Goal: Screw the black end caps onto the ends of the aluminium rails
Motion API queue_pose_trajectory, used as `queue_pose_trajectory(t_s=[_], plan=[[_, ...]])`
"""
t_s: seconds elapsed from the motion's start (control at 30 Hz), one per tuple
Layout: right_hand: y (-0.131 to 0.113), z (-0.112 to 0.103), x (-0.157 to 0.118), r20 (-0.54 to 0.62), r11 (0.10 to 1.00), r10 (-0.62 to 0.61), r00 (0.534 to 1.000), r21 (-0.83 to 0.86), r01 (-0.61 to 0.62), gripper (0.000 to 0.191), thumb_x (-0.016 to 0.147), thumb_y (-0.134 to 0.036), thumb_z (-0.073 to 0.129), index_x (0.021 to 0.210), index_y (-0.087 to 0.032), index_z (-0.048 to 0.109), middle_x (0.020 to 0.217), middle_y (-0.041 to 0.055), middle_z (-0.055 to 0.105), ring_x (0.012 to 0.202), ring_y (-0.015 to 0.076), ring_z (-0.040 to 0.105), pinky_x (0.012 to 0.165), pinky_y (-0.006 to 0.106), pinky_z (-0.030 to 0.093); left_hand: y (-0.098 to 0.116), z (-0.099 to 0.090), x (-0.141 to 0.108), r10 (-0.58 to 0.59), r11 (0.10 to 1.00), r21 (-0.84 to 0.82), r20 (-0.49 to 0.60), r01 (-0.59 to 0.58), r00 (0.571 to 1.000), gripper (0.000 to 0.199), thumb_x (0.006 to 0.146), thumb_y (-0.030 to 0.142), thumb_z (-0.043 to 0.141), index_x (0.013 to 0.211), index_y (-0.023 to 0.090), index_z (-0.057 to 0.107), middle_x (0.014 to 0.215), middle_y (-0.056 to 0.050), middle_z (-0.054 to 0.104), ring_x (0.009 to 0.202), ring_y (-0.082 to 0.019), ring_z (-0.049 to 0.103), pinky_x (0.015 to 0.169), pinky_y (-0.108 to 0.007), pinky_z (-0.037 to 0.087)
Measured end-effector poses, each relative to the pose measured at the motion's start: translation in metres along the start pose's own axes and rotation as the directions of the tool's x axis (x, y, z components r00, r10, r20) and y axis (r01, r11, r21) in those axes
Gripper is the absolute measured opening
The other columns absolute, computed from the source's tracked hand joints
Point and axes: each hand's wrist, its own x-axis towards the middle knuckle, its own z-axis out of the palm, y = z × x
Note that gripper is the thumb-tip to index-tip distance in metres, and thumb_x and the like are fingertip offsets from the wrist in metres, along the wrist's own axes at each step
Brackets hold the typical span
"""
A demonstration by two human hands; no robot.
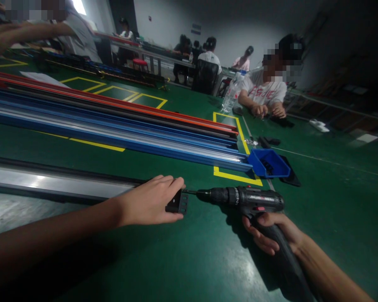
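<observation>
Fingers wrapped round its grip, my right hand (277,235) holds a black cordless drill (248,199) pointing left. The drill's thin bit (190,191) reaches the black end cap (178,203) of a long metal rail (66,183). My left hand (156,199) is closed over that end of the rail, thumb on the near side and fingers across the top. Part of the cap and the rail's end are hidden under my palm. The rail lies along the left of the green table. Whether the bit sits in a screw is too small to tell.
Beyond my rail lie several long blue rails (176,144) and a red rail (164,112). A blue bin (267,163) with small dark parts stands at their right end. Farther back are water bottles (231,92) and a seated person (267,84); another person's arm (28,33) reaches in upper left.
</observation>
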Motion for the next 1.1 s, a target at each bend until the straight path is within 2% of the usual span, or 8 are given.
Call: queue_pose_trajectory(t_s=[0.2,0.87,1.1], plan=[[0.0013,-0.0013,-0.0019,-0.030,1.000,0.004,1.000,0.007,-0.004,0.026,0.088,-0.025,0.063,0.102,-0.006,0.073,0.075,0.0045,0.067,0.039,0.0053,0.050,0.046,0.021,0.053,0.0008,-0.0017,0.0004,-0.013,1.000,-0.007,0.018,0.013,1.000,0.049,0.087,0.051,0.071,0.119,0.018,0.053,0.110,-0.010,0.064,0.103,-0.029,0.062,0.095,-0.042,0.046],[0.0006,-0.0026,-0.0027,0.014,0.999,0.015,1.000,0.043,-0.015,0.026,0.089,-0.023,0.060,0.104,-0.005,0.073,0.076,0.0049,0.068,0.043,0.0056,0.051,0.048,0.021,0.055,-0.0007,0.0002,0.0014,-0.022,1.000,0.001,0.030,0.022,0.999,0.051,0.086,0.052,0.072,0.119,0.019,0.052,0.111,-0.009,0.063,0.104,-0.029,0.062,0.095,-0.043,0.047],[-0.0002,-0.0018,-0.0023,-0.003,0.999,0.020,1.000,0.041,-0.020,0.027,0.088,-0.022,0.061,0.103,-0.003,0.074,0.075,0.0061,0.069,0.043,0.0066,0.053,0.048,0.022,0.054,-0.0003,0.0005,0.0008,-0.021,1.000,-0.001,0.021,0.021,1.000,0.051,0.086,0.052,0.072,0.119,0.019,0.052,0.109,-0.009,0.063,0.102,-0.029,0.062,0.095,-0.044,0.047]])
